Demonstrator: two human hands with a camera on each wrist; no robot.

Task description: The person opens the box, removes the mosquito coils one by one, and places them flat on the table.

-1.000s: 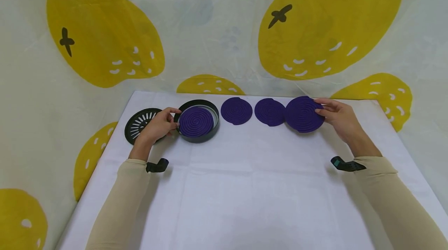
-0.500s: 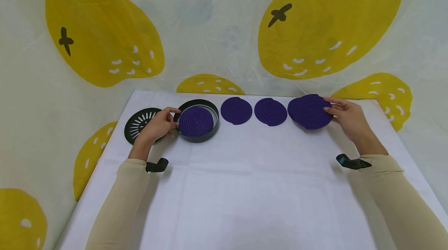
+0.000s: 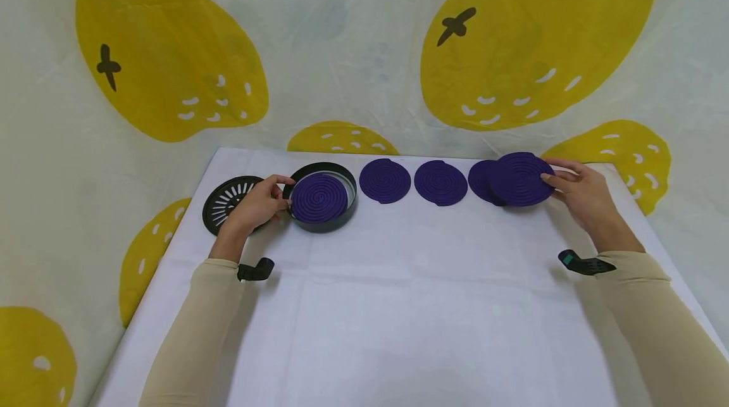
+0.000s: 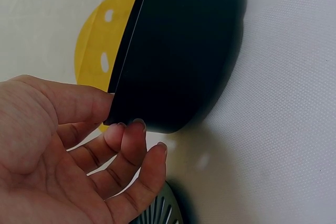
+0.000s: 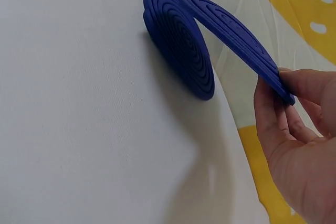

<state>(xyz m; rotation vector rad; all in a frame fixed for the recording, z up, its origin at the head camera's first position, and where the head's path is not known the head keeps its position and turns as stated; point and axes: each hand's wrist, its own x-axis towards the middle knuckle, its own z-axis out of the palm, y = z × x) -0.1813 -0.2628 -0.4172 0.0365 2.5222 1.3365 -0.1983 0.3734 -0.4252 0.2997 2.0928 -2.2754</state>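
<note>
My left hand [image 3: 256,206] pinches the rim of a round dark tin [image 3: 324,227], seen from its side in the left wrist view [image 4: 178,51]. Inside the tin lies a purple mosquito coil [image 3: 319,198]. At the table's far right, my right hand [image 3: 582,195] holds another purple mosquito coil [image 3: 521,179] by its right edge, thumb on top and fingers beneath. The held coil is raised and partly covers a further coil [image 3: 481,180]; the right wrist view shows that lower coil [image 5: 181,43] close over the table, with the held one [image 5: 236,35] above it.
Two more purple coils, one [image 3: 385,180] beside the tin and one [image 3: 440,183] farther right, lie in a row along the back of the white table [image 3: 398,306]. A black slotted lid [image 3: 228,201] lies left of the tin, partly behind my left hand. A lemon-patterned cloth [image 3: 353,46] hangs behind.
My right hand has moved right with its coil, off the neighbouring coil it overlapped, and another coil now shows under its left side. My left hand and the tin have stayed put.
</note>
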